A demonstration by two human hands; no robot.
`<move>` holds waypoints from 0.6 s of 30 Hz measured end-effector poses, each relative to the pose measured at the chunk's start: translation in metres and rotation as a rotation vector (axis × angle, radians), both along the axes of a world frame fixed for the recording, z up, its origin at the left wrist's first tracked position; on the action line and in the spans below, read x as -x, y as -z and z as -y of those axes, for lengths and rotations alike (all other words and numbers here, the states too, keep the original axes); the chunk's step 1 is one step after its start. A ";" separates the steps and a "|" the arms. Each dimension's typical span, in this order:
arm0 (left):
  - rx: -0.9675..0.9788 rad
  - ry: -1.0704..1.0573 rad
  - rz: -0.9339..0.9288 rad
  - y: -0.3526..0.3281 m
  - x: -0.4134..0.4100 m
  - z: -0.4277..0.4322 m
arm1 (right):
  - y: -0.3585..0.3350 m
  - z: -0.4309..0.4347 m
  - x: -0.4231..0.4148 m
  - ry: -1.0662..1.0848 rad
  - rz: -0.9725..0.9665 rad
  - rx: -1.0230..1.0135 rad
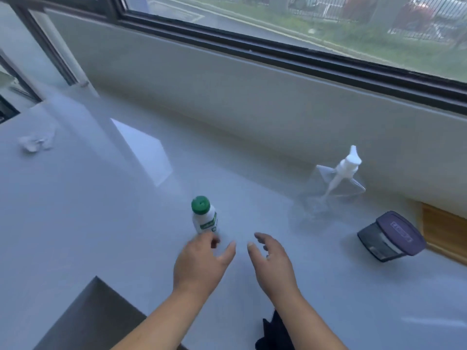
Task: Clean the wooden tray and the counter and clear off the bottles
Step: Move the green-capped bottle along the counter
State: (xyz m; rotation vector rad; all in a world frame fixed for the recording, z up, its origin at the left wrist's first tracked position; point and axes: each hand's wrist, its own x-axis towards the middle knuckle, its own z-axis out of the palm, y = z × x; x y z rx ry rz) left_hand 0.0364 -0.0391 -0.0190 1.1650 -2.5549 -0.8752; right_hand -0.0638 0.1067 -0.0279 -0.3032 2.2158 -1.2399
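A: Bottle-clearing step, looks like. Left hand (pixel 202 261) spread wide, empty, green-capped bottle (pixel 204 215) just beyond its fingertips.

B: Right hand (pixel 271 261) open too. Next it needs fingers closing round that bottle, I reckon.

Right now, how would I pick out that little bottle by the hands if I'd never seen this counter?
Start at the long window and come down onto the pale counter. Just past the left hand stands a small white bottle. Its green cap sets it apart from the clear spray bottle to the right.
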 end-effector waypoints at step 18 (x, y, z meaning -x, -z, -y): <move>-0.163 -0.150 -0.104 -0.025 -0.002 0.090 | -0.011 0.120 -0.026 0.185 0.760 0.351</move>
